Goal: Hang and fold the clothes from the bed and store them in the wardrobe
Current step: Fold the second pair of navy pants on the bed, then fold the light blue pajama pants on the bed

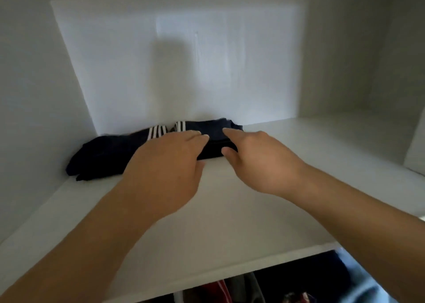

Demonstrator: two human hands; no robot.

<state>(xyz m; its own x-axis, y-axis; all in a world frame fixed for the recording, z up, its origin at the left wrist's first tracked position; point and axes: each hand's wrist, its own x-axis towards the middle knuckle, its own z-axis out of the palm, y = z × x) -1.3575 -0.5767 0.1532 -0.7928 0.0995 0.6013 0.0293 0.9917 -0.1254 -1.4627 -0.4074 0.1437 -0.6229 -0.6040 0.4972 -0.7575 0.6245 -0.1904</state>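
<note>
Nearest in, hanging clothes (230, 289) under the shelf (230, 210), so no good place for anything to drop. Could easily go wrong on the way out: catching the folded clothes (110, 155) with a fingertip, dragging them forward, spilling the fold open. Soft and loosely stacked by the look of it, so liable to slump at the left end if nudged.

Both forearms stretched in over the board. Left hand (165, 164) palm down, fingers (195, 137) straight and together, over the top of the folded clothes, gripping nothing. Touching or just above, hard to call. Right hand (259, 160) spread, forefinger on top, thumb low at the front, right end of the folded clothes between them. Squeezing or merely touching, impossible to say through the blur.

Folded clothes dark with white stripes (157, 132), lying at the back left of the shelf, close to the back wall (184, 61).
</note>
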